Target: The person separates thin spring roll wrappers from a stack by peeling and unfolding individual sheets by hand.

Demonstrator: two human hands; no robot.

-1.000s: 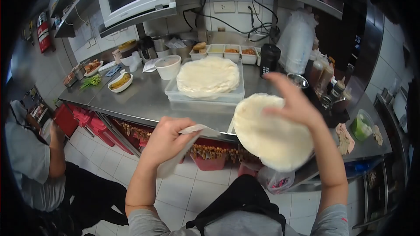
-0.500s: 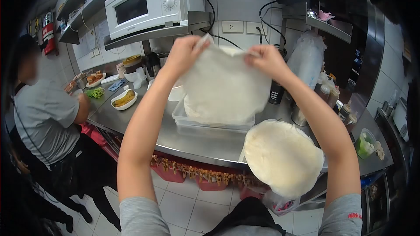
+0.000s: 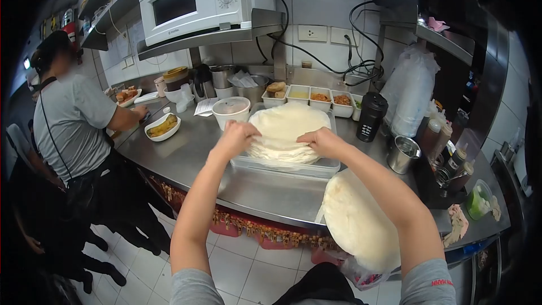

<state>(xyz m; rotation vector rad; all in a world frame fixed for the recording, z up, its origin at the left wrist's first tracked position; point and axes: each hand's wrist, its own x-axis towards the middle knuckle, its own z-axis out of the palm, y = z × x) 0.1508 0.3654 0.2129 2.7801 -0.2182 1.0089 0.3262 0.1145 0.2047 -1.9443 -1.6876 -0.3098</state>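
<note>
A stack of thin round dough sheets (image 3: 291,127) lies in a shallow clear plastic tray (image 3: 282,166) on the steel counter. My left hand (image 3: 236,140) is at the stack's left front edge, its fingers pinched on the rim of the top sheet. At the right front edge my right hand (image 3: 324,142) pinches the same sheet between thumb and fingers. Nearer to me, another pale round sheet (image 3: 358,217) lies at the counter's front edge, partly hidden by my right forearm.
Small containers of fillings (image 3: 320,97) stand behind the tray. A lidded white tub (image 3: 231,110), a black tumbler (image 3: 372,116) and a steel cup (image 3: 403,153) flank it. Sauce bottles (image 3: 437,130) are at right. A co-worker (image 3: 84,107) stands at left; a microwave (image 3: 195,3) sits overhead.
Both hands have come down from high above the tray with the sheet, which hung upright before and now lies on the stack. The co-worker has shifted slightly.
</note>
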